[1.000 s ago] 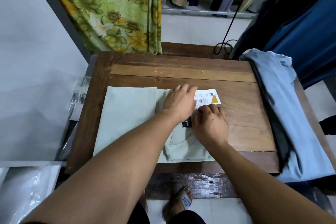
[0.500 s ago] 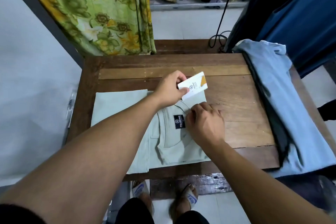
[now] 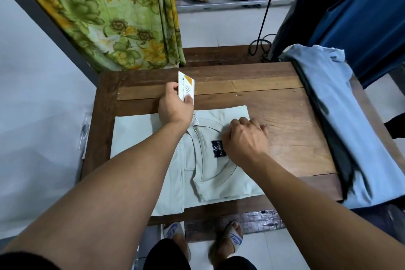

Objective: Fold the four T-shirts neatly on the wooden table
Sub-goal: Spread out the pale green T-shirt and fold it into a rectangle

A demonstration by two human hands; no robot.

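Wood, dark brown with visible grain and a paler plank set across its far part, forms the flat desk (image 3: 285,116). A pale grey-green T-shirt (image 3: 135,138) of smooth, matte knit lies on it, folded to a flat rectangle with straight edges; its ribbed round neckline faces up, and a small black rectangular label (image 3: 217,148) with white lettering sits inside the neck, just left of the right hand's fingers (image 3: 238,121).

The left hand (image 3: 174,108) pinches a stiff white card hang tag (image 3: 186,85) with an orange corner between thumb and fingers, holding it upright above the shirt's far edge. A thin string (image 3: 195,124) runs from below these fingers to the neckline.

The right hand (image 3: 244,140) rests knuckles-up on the shirt's right edge, fingers curled with tips down on the cloth. Whether they grip the fabric cannot be told.

Well to the right of both hands, a light blue T-shirt (image 3: 341,116) of soft, creased cloth lies draped over the desk's right edge, on top of a dark garment (image 3: 328,138) whose edge shows as a long strip along its left side. Beyond the left fingers hangs a glossy green and yellow floral curtain (image 3: 109,17).
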